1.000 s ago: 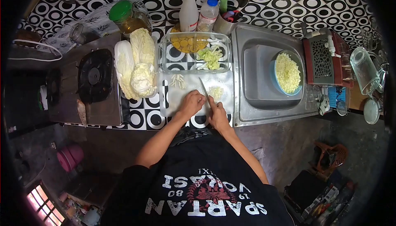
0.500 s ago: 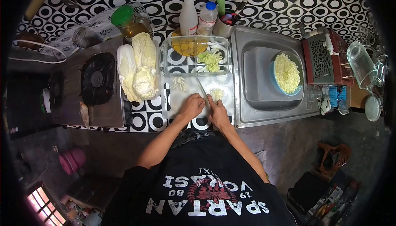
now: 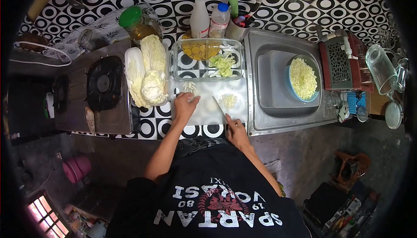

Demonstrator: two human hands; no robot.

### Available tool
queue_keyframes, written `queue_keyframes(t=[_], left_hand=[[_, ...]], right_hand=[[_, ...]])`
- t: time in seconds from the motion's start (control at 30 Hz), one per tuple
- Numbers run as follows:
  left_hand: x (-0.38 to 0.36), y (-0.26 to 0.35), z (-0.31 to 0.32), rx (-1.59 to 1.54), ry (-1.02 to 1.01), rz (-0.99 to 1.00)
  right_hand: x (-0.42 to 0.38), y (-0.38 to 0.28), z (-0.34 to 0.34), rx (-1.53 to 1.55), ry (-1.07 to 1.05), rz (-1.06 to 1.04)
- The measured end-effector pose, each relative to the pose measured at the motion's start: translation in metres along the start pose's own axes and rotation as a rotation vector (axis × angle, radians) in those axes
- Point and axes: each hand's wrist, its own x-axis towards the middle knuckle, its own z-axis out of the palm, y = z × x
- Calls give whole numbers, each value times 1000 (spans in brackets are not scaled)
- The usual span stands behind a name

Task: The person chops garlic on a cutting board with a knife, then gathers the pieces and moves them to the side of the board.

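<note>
Strips lay on the cutting board — probably light, crisp and slippery, best pinched mid-length; the left hand curled beside them, its hold unclear, while the right hand gripped the knife.

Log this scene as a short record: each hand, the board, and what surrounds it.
Left hand: at the pale strips, grip unclear
Right hand: holding a knife
Cutting board: strips left, chopped pile right
Beyond board: glass dish with leafy pieces
Left of board: cabbages
Right of board: steel sink, bowl of chopped vegetable
</note>
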Motion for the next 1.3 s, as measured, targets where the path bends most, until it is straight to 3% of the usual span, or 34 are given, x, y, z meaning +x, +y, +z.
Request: queue_keyframes(t=[0.1, 0.27, 0.5, 0.7, 0.9, 0.97, 1.03, 1.3], left_hand=[[5, 7, 1, 101, -28, -44], [15, 11, 0, 43, -130, -304], [19, -6, -4, -6, -110, -289], [19, 1, -15, 59, -29, -215], [9, 16, -2, 46, -44, 114], [0, 20, 11, -30, -337, 179], [-6, 29, 21, -21, -464, 179], [-13, 31, 33, 14, -471, 162]], right_hand=[[2, 4, -3, 32, 84, 47], [0, 3, -5, 22, 3, -6], [-4, 1, 0, 62, 39, 25], [3, 1, -1, 60, 100, 43], [4, -2, -3, 80, 74, 29], [5, -5, -4, 113, 79, 72], [7, -5, -2, 102, 95, 72], [5, -10, -1, 99, 97, 78]])
